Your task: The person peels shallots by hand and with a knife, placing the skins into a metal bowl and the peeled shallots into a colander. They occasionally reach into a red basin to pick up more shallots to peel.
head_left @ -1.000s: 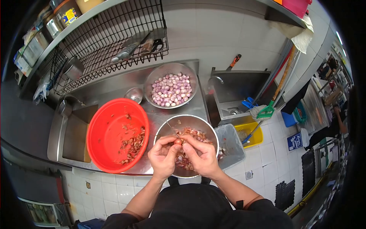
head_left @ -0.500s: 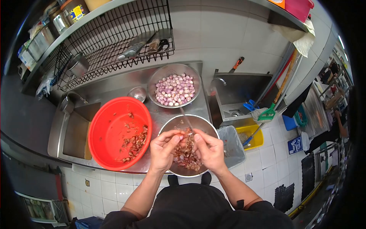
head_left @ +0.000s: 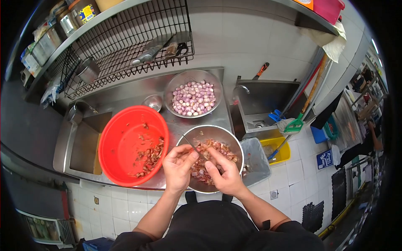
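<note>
Over a steel bowl [head_left: 241, 161] of loose reddish-brown shallot skins [head_left: 222, 148], both my hands are close together. My right hand [head_left: 226, 173] grips a small knife [head_left: 193, 146]; its thin dark blade slants up and left across the bowl. My left hand [head_left: 178, 169] is closed, thumb against fingers, by the blade; whatever it pinches is hidden. Behind the bowl, a steel colander [head_left: 169, 102] holds many peeled purple-white shallots [head_left: 193, 98]. To the left, a red basin [head_left: 119, 138] contains several unpeeled brown shallots [head_left: 151, 158] along its right side.
A small metal bowl [head_left: 153, 101] sits between basin and colander on the steel counter [head_left: 178, 125]. Sinks [head_left: 83, 146] lie left and right. A wire rack [head_left: 125, 54] hangs above. To the right are a grey bin [head_left: 256, 169], a yellow bucket [head_left: 282, 152] and a mop.
The knife blade has swung from pointing up and away to slanting left. My right hand has turned and lowered slightly, while my left hand stays almost in place.
</note>
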The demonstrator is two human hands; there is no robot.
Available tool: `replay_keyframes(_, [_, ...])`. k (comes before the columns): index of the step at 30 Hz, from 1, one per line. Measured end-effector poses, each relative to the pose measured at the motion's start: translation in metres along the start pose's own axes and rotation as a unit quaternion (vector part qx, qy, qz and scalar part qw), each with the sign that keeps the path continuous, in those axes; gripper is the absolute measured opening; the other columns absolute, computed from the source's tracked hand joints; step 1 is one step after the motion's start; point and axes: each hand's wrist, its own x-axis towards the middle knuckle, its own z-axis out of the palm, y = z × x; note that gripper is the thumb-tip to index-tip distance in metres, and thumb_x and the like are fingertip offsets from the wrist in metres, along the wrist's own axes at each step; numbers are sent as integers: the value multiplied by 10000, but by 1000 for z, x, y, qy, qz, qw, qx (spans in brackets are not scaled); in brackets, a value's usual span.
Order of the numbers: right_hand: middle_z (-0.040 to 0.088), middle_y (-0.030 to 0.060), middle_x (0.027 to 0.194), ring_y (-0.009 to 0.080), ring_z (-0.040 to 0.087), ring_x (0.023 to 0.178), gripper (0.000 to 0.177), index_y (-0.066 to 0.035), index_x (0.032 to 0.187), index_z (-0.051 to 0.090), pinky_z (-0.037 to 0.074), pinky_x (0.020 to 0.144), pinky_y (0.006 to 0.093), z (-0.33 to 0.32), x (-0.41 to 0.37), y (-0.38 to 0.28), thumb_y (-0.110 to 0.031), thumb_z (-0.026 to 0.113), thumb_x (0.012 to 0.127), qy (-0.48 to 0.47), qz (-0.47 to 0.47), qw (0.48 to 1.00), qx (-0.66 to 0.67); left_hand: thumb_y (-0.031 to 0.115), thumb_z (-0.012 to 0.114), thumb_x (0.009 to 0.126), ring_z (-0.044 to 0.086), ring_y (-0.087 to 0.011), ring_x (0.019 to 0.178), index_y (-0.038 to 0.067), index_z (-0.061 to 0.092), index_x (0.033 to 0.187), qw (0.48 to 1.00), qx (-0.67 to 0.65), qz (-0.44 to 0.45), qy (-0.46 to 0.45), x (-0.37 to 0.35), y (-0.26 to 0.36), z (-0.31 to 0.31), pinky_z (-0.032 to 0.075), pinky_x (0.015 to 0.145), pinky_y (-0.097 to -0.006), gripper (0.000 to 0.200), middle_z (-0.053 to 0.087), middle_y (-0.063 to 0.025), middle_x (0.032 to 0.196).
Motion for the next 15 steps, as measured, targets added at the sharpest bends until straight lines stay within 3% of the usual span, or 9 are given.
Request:
replay_keyframes(2, [662, 132, 1157, 118, 623, 963, 484, 61, 1408, 453, 494, 863, 269, 2, 4, -1, -81, 584, 963, 2, -43, 998, -50, -71, 687, 869, 672, -156, 928, -49, 614, 1083, 999, 32, 21, -1, -3, 3, 4, 546, 836, -265, 227, 670, -111, 1048])
replay_keyframes(3, [594, 181, 1328, 160, 600, 1124, 462, 85, 1387, 464, 473, 950, 291, 4, 4, -15, -75, 572, 967, -8, -15, 1000, -13, -74, 686, 869, 672, -158, 923, -56, 614, 1077, 997, 67, 45, -10, -3, 4, 4, 547, 831, -260, 221, 664, -112, 1048])
replay_keyframes(10, [620, 185, 1279, 171, 599, 1126, 429, 104, 1355, 490, 461, 974, 291, 6, 13, -10, -89, 574, 981, 0, -69, 996, 47, -104, 663, 871, 667, -168, 958, -82, 611, 1080, 972, 158, 166, -51, -3, 6, 5, 558, 842, -274, 217, 640, -134, 1080])
replay_keyframes(12, [693, 122, 1062, 118, 643, 928, 428, 70, 1363, 509, 515, 817, 244, 4, 13, -12, -115, 593, 985, 11, -1, 999, 40, -104, 662, 871, 663, -170, 968, -79, 611, 1094, 980, 133, 140, -48, -5, 8, 9, 559, 844, -273, 230, 639, -131, 1080])
replay_keyframes(13, [693, 122, 1062, 118, 643, 928, 428, 70, 1363, 509, 515, 817, 244, 2, 14, -15, -115, 593, 985, 9, -2, 999, 39, -104, 662, 871, 659, -173, 979, -76, 611, 1107, 987, 108, 113, -45, -5, 8, 10, 560, 845, -272, 243, 639, -128, 1080])
replay_keyframes(15, [589, 6, 733, 35, 477, 563, 393, 27, 1362, 535, 415, 512, 192, -1, 15, -22, -165, 553, 1020, -21, 57, 990, 127, -95, 659, 878, 658, -170, 981, -74, 611, 1121, 992, 95, 72, -40, -3, 7, 7, 558, 848, -272, 248, 644, -125, 1082])
